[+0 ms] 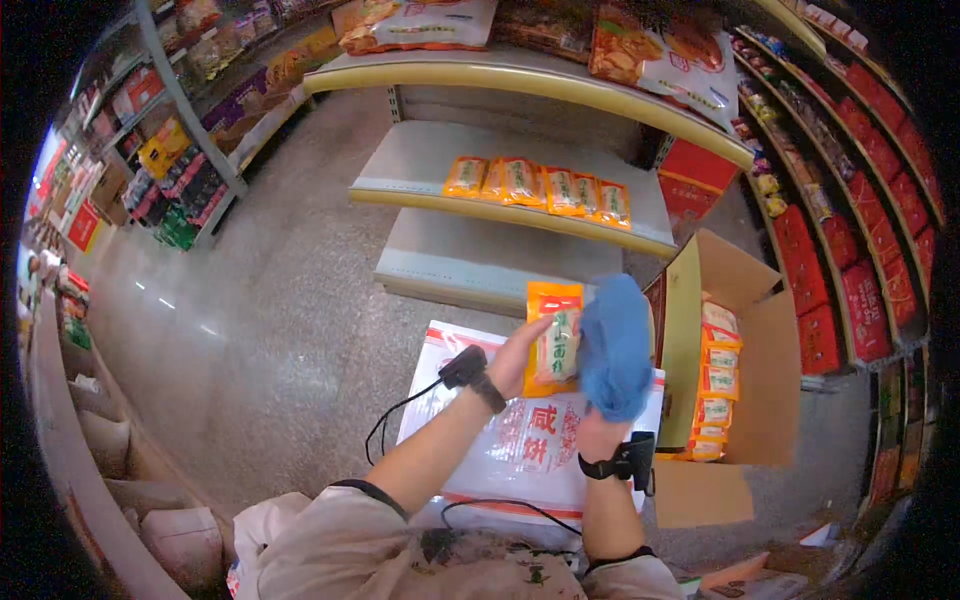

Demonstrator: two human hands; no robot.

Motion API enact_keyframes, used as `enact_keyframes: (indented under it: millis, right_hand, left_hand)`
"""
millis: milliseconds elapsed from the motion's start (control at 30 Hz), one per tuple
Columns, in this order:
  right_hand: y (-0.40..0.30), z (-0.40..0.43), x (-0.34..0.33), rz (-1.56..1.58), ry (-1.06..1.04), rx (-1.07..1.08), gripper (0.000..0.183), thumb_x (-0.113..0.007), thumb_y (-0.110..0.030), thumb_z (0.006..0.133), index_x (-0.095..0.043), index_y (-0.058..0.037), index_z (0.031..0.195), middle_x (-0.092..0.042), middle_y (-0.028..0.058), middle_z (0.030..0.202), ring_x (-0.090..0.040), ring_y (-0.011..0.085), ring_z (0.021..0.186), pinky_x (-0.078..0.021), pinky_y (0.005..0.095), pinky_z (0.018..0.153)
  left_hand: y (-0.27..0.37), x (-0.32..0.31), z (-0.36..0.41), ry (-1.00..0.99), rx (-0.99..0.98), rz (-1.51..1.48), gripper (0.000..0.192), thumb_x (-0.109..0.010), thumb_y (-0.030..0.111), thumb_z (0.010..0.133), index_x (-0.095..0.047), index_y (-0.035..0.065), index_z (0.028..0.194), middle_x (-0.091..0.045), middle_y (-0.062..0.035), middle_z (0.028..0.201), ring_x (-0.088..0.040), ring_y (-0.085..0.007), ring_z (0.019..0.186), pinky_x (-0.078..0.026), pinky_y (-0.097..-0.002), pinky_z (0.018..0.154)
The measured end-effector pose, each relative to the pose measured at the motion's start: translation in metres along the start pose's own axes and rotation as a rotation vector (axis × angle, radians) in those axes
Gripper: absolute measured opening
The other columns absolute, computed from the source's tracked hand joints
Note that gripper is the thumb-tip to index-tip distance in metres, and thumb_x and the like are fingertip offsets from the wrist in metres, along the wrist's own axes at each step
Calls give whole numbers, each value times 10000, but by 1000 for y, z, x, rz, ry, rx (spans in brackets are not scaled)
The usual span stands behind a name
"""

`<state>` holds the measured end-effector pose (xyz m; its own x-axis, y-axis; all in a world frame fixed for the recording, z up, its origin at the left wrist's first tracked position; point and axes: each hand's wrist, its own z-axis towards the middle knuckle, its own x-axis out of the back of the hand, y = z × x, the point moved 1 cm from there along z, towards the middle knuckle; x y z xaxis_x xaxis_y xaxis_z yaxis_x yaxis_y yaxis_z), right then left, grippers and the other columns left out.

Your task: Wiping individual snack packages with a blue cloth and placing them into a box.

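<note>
My left hand [517,358] grips an orange-edged plastic packet of noodles [556,341] by its left side, upright above a white printed carton [465,427]. Close against the packet's right side is a blue cloth [616,349], which my right hand [602,436] holds; the cloth hides its fingers. Several similar packets [520,181] stand in a row along the front of a metal shelf [420,161] ahead. More packets [720,381] lie in an open cardboard box [765,390] to the right.
A lower shelf [465,251] lies under the row of packets, and large printed bags [420,26] rest on the upper one. Stocked shelves with red boxes [817,341] rise at the right. Racks of goods [176,180] stand at the left beyond the floor. Cables hang from both wrist devices.
</note>
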<state>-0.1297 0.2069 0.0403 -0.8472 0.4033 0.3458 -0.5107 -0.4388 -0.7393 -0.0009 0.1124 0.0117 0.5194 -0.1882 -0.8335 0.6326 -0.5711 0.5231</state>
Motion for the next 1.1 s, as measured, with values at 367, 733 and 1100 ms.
enact_keyframes:
  millis: [367,733,1100]
  right_hand:
    - [-8,51,-44,-281,-433,93,469,-425,-282,934,-482,-113,1367,-390,215,1447,-302,420,1357,-140,575,1139]
    - [-3,43,-54,-308,-391,103,403,-538,-191,884,-556,-49,1260,-460,246,1356,-383,457,1263,-269,524,1066]
    - [-11,43,-57,-368,-328,125,372,-509,-113,900,-552,17,1246,-503,267,1291,-451,447,1198,-333,488,1021]
  left_hand:
    - [-9,13,8,12,-89,-160,640,-322,548,991,-379,84,1428,-466,-99,1405,-459,-235,1270,-367,-383,1084]
    - [-6,3,-13,144,1,-35,637,-336,543,986,-402,76,1413,-456,-82,1427,-476,-229,1261,-343,-366,1099]
    - [-10,19,-3,50,-88,60,633,-335,560,987,-362,128,1449,-457,-52,1414,-446,-192,1278,-339,-347,1095]
